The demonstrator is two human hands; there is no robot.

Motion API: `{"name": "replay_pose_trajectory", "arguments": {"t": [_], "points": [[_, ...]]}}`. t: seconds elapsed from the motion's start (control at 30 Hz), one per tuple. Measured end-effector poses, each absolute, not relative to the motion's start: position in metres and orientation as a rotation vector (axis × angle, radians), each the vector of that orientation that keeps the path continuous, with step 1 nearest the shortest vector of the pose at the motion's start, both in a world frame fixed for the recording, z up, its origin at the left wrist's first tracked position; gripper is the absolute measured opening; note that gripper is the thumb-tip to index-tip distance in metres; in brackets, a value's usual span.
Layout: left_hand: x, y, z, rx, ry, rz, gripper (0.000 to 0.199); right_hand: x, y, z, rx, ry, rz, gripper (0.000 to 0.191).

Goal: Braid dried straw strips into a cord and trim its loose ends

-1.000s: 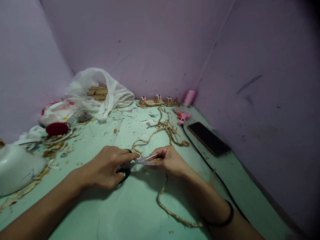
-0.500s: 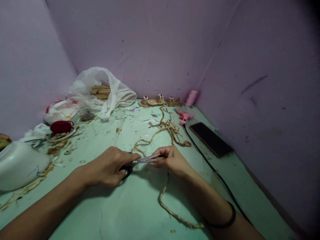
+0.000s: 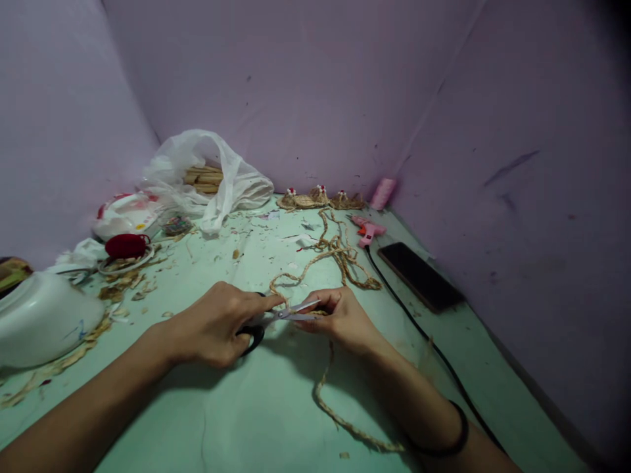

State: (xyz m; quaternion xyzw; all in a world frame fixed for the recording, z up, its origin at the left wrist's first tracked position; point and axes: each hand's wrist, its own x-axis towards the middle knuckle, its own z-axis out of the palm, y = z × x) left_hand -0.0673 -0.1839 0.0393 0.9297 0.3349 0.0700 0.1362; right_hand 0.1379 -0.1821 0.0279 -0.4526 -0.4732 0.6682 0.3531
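My left hand point(image 3: 221, 323) is closed around the black handles of a pair of scissors point(image 3: 282, 315), index finger stretched along them. The blades are parted and point right, up against the fingers of my right hand point(image 3: 340, 318). Those fingers pinch a braided straw-coloured rope point(image 3: 325, 399), part of which lies between the blades. One length of the rope hangs below my right hand and trails toward the front. The rest winds away in loose loops beyond both hands. My right fingers partly hide the gripped section.
A pink glue gun point(image 3: 369, 231), its black cord point(image 3: 419, 322) and a phone point(image 3: 419, 276) lie on the right. At the back stand small woven pieces point(image 3: 320, 198) and a pink spool point(image 3: 382, 194). A plastic bag point(image 3: 231, 177) and white bowl point(image 3: 49, 318) are left.
The whole view has shifted slightly, so the surroundings sit a little further right. Both hands keep their grips, and the scissor blades remain parted around the rope.
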Motion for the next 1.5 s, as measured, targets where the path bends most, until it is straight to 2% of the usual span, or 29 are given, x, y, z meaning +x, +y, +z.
{"name": "replay_pose_trajectory", "arguments": {"t": [0.1, 0.3, 0.37, 0.47, 0.53, 0.63, 0.83, 1.0, 1.13, 1.3, 1.5], "points": [[-0.065, -0.185, 0.043, 2.660, 0.977, 0.169, 0.048, 0.139, -0.181, 0.025, -1.160, -1.240, 1.711, 0.016], [-0.067, -0.184, 0.042, 2.539, 0.937, 0.250, 0.041, 0.141, -0.180, 0.026, -1.222, -1.265, 1.646, 0.012], [-0.069, -0.182, 0.040, 2.427, 0.986, 0.386, 0.038, 0.141, -0.180, 0.025, -1.217, -1.232, 1.625, 0.013], [-0.067, -0.177, 0.038, 2.031, 1.257, 0.768, 0.029, 0.140, -0.180, 0.020, -1.182, -1.147, 1.578, 0.016], [-0.064, -0.174, 0.035, 1.645, 1.390, 0.941, 0.033, 0.138, -0.181, 0.016, -1.139, -1.086, 1.603, 0.019], [-0.055, -0.170, 0.027, 1.208, 1.375, 0.996, 0.043, 0.132, -0.186, 0.011, -1.076, -1.018, 1.723, 0.024], [-0.041, -0.167, 0.011, 0.856, 1.262, 0.989, 0.040, 0.118, -0.199, 0.005, -1.054, -0.972, 1.853, 0.028], [-0.038, -0.161, 0.010, 0.845, 1.201, 1.113, 0.044, 0.115, -0.201, 0.005, -1.105, -1.110, 1.828, 0.030], [-0.046, -0.153, 0.014, 0.978, 1.338, 1.176, 0.044, 0.115, -0.201, 0.006, -1.144, -1.111, 1.800, 0.028], [-0.056, -0.148, 0.017, 1.104, 1.416, 0.986, 0.047, 0.113, -0.204, 0.003, -1.128, -1.160, 1.802, 0.028], [-0.052, -0.125, 0.030, 1.548, 1.430, 0.734, 0.040, 0.112, -0.208, 0.006, -1.078, -1.339, 1.834, 0.025]]}}
